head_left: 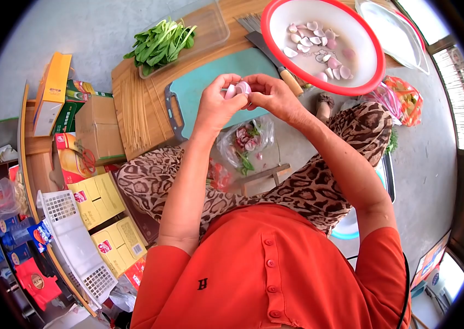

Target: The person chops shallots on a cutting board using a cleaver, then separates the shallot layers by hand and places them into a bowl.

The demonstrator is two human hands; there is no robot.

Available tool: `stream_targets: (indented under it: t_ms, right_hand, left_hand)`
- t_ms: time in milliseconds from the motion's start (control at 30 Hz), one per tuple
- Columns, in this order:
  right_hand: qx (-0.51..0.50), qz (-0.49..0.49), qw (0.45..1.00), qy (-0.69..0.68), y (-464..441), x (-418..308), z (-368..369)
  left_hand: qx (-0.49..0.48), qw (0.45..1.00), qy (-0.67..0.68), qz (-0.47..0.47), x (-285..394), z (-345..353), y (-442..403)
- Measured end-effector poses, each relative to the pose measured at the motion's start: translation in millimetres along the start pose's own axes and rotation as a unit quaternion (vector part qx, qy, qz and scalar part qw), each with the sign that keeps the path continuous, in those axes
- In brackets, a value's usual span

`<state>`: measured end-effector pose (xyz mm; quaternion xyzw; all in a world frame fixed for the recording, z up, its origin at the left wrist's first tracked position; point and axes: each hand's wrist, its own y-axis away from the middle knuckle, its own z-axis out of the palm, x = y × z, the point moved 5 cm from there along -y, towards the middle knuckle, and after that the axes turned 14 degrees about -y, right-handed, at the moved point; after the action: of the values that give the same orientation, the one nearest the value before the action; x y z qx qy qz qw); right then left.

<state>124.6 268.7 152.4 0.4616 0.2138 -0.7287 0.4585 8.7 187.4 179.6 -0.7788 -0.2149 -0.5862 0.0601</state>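
Observation:
My left hand (216, 105) and my right hand (277, 97) meet above the near edge of a teal cutting board (199, 82). Both are closed, fingertips together, around pale purple onion pieces (238, 89); the fingers partly cover them. To the right stands a white bowl with a red rim (373, 79), with several onion pieces (333, 66) inside. A knife (292, 83) with a wooden handle lies between the board and the bowl, its blade partly on the board. Below my hands, a clear plastic bag (224, 145) holds purple peels and green leaves.
Leafy greens (163, 44) fill part of a clear tray (216, 27) at the back. Thin skewers (139, 107) lie on the wooden table left of the board. Boxes (97, 126) and a white basket (75, 241) stand at my left. A small wooden stool (259, 176) is between my legs.

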Motion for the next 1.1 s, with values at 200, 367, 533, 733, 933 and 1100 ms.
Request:
stream_targets:
  t_ms: [200,367,533,733,933,1100]
  right_hand:
    - [0.016,-0.012,1.0,0.014,-2.7,2.5,-3.5]
    - [0.016,-0.005,1.0,0.017,-1.5,0.5,-3.3]
    - [0.008,-0.006,1.0,0.004,-2.4,0.4,-8.6]
    - [0.01,0.004,1.0,0.004,1.0,-1.1,-5.6]
    - [0.009,-0.004,1.0,0.022,-0.3,4.5,-6.3]
    - [0.015,-0.023,0.999,0.017,1.1,4.5,-3.8]
  left_hand:
    - [0.023,0.998,-0.059,-0.008,0.4,2.1,1.5]
    - [0.021,0.998,-0.06,-0.01,0.9,2.8,2.0]
    - [0.0,1.0,0.012,0.002,-5.8,-1.7,-1.4]
    - [-0.077,0.985,0.128,-0.083,-9.5,-0.5,4.7]
    - [-0.03,0.998,0.055,-0.032,-6.0,4.5,4.0]
    - [0.035,0.999,-0.035,-0.015,1.3,7.3,5.4]
